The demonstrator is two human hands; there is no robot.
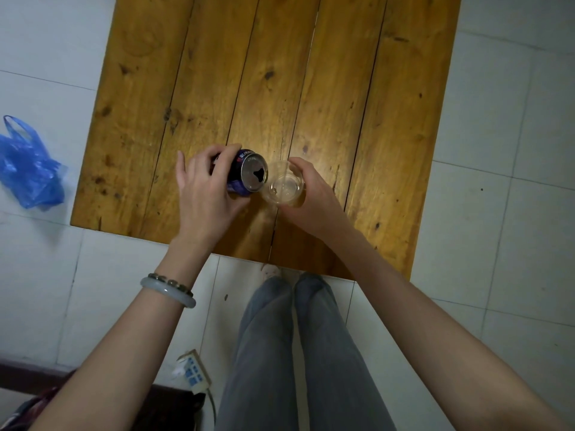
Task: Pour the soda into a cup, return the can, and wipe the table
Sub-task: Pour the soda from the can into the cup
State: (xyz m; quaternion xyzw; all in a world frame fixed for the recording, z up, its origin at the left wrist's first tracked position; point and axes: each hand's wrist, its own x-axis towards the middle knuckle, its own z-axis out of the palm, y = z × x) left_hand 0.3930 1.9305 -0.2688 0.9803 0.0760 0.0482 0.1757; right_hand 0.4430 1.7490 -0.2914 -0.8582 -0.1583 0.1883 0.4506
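A dark blue soda can (245, 172) with an open silver top is tipped to the right over the wooden table (342, 88). My left hand (205, 188) grips the can round its body. Its mouth sits at the rim of a clear plastic cup (283, 186), which stands on the table just to the right. My right hand (311, 197) holds the cup from the right side, fingers curled round its wall. I cannot tell whether any liquid lies in the cup.
A blue plastic bag (29, 166) lies on the white tiled floor left of the table. A power strip (194, 371) lies on the floor near my legs. The table's near edge (155, 239) runs just below my hands.
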